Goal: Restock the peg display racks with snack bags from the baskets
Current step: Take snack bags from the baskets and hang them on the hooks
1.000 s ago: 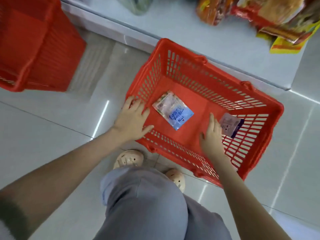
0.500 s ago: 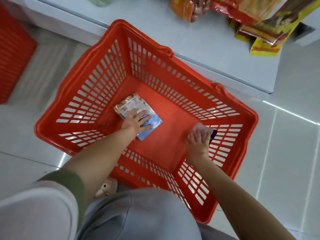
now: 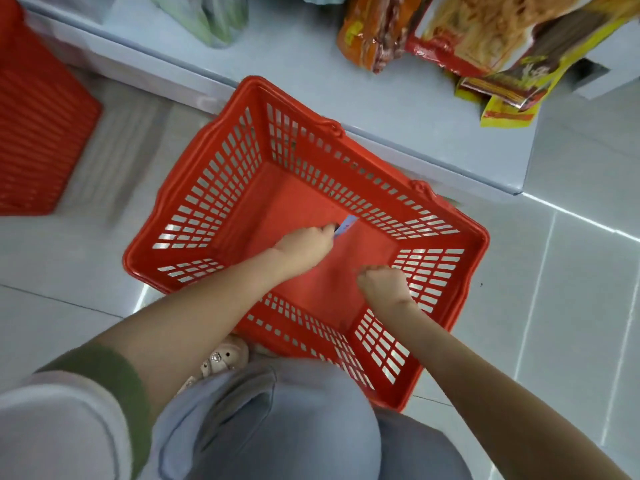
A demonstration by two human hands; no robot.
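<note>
A red plastic basket (image 3: 221, 181) stands on the tiled floor in front of me. Both my hands are down inside it. My left hand (image 3: 308, 242) grips a blue-and-white snack bag (image 3: 347, 224); only a sliver of the bag shows past my fingers. Over the basket floor near the right wall, my right hand (image 3: 381, 282) is curled into a fist. The small purple packet it was touching a moment ago is out of sight, hidden in that fist. No other bag is visible on the basket floor.
A second red basket (image 3: 38, 133) stands at the left. The white base shelf of the rack (image 3: 311, 64) runs behind the basket. Orange and yellow snack bags (image 3: 485, 39) and a green bag (image 3: 214, 19) hang above it. My knee and shoe (image 3: 225, 358) are at the basket's near side.
Both hands went from the basket rim down to its floor. The left closed on the blue-and-white bag, the right curled over the purple packet. The view has pulled back from the basket.
</note>
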